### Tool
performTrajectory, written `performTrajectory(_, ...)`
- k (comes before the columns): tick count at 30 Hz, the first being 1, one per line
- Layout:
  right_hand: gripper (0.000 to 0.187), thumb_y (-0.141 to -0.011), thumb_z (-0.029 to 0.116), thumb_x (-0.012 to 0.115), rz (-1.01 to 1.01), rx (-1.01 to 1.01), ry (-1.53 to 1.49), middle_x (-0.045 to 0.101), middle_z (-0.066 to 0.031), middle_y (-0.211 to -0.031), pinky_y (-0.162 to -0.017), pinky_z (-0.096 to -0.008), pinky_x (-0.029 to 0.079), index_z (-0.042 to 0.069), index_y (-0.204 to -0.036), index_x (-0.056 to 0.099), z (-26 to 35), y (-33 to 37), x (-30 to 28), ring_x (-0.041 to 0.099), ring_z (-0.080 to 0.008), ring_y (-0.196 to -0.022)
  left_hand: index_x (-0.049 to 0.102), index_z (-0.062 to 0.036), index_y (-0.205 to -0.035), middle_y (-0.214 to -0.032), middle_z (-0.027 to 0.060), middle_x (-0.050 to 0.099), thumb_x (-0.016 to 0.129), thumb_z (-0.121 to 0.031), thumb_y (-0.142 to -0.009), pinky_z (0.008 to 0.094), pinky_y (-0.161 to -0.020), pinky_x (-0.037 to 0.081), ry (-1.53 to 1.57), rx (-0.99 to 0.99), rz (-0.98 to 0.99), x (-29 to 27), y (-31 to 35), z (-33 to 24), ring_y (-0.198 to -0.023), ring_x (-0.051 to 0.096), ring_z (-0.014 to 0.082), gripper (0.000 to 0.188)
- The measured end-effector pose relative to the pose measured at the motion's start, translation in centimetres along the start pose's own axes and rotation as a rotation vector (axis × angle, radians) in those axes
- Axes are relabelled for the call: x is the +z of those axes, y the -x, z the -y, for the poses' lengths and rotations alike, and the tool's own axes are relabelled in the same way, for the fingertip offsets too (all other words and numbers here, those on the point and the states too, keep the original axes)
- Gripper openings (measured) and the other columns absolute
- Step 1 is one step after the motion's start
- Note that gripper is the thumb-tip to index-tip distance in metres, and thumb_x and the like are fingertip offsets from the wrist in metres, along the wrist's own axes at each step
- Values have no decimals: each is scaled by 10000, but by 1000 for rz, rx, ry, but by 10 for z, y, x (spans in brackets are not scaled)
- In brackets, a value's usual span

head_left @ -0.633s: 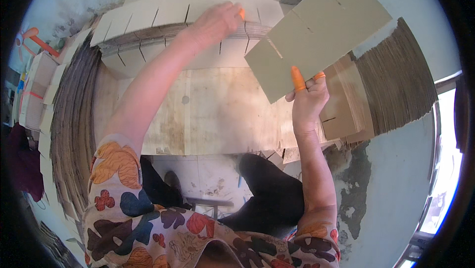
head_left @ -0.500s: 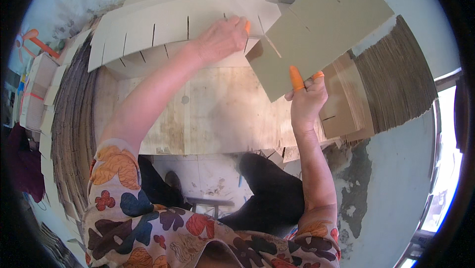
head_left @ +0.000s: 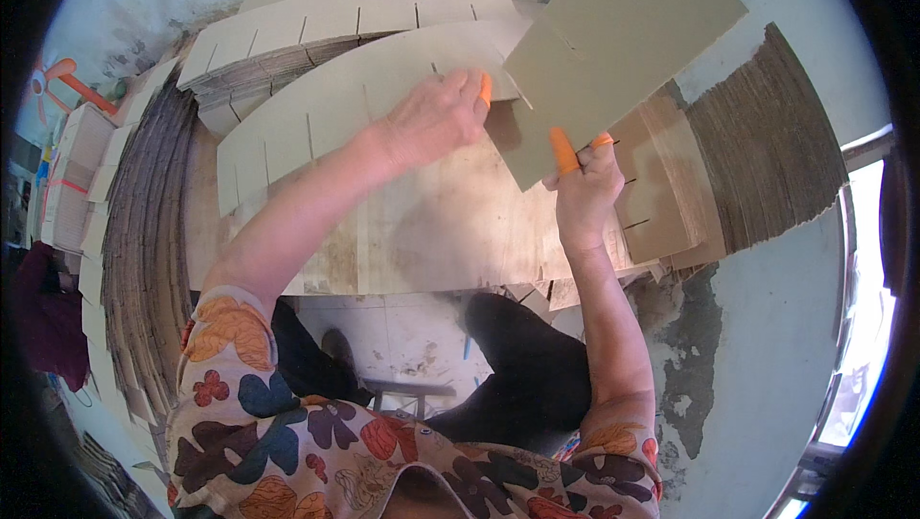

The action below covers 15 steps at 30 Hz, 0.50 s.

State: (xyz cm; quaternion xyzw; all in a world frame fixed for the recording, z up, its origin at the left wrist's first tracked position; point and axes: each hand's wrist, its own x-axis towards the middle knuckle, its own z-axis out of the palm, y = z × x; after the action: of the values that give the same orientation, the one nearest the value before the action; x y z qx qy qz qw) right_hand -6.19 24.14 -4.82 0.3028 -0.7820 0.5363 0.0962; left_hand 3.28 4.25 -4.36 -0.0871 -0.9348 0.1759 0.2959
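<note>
A long slotted cardboard strip (head_left: 337,115) is pinched at its near edge by my left hand (head_left: 441,116), which is closed and wears an orange finger cover. Behind it lies a stack of similar slotted strips (head_left: 331,21). My right hand (head_left: 587,188), with orange covers on its fingers, grips a shorter slotted cardboard piece (head_left: 623,30) by its lower edge. That piece is tilted up at the right, and its left corner meets or overlaps the right end of the long strip. Whether their slots touch cannot be made out.
Under my hands is a wooden table (head_left: 402,222). A tall cardboard stack (head_left: 144,231) stands along its left side, another cardboard stack (head_left: 767,136) at the right. An orange fan (head_left: 62,78) is at far left. Below the table's front edge are my legs and a stool (head_left: 412,390).
My left hand has drawn the long strip off the stack, toward me and slightly right. The shorter piece in my right hand has shifted slightly left.
</note>
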Motion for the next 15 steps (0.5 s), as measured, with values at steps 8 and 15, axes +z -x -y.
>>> performTrajectory(8,99,-824,-84,607,110,109,-148,564,-61,-633,-404,-229,415,-28,-819,526,34,-9,-19,535,-82,-452,579,-6,-635,-699,78,512,623,-112,-575,266,-452,431,-44,76,-70,-8,10,-21,-701,497,188,129)
performTrajectory(15,63,-818,-98,565,79,202,-226,565,-67,-624,-374,-238,418,-51,-843,532,16,-2,-4,566,-110,-455,627,47,-746,-965,236,614,645,-143,-601,284,-556,536,139,79,-50,-20,22,-75,-813,555,235,239)
